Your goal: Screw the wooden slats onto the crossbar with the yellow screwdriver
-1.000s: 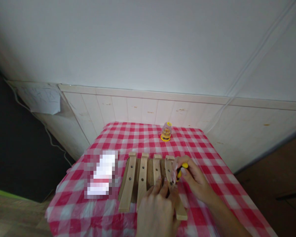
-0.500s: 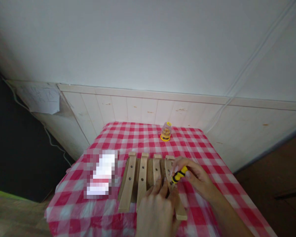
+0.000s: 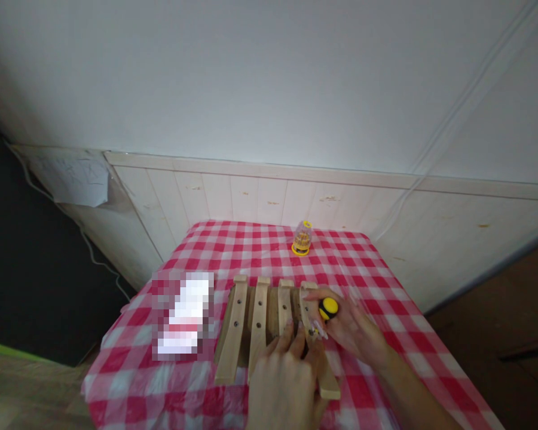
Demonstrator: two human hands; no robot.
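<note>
Several pale wooden slats point(image 3: 237, 340) with dark screw heads lie side by side across a brown wooden board point(image 3: 272, 310). My left hand point(image 3: 282, 382) presses down over the right-hand slats, its fingers gripping the rightmost slat point(image 3: 329, 382). In my right hand point(image 3: 352, 328) is a yellow and black screwdriver point(image 3: 329, 309), closed in the fingers above the rightmost slat. Its handle end faces the camera, and its tip is near a screw in that slat, partly hidden by the fingers.
A clear case with a yellow base and cap point(image 3: 302, 239), holding small bits, stands near the table's back edge. A blurred-out white item point(image 3: 183, 316) lies left of the slats. The table has a red and white checked cloth point(image 3: 233, 245) and meets a white wall point(image 3: 269, 197).
My right hand has turned the screwdriver, so its handle now points more toward the camera, and the fingers have shifted around it. My left hand and the slats have stayed in place.
</note>
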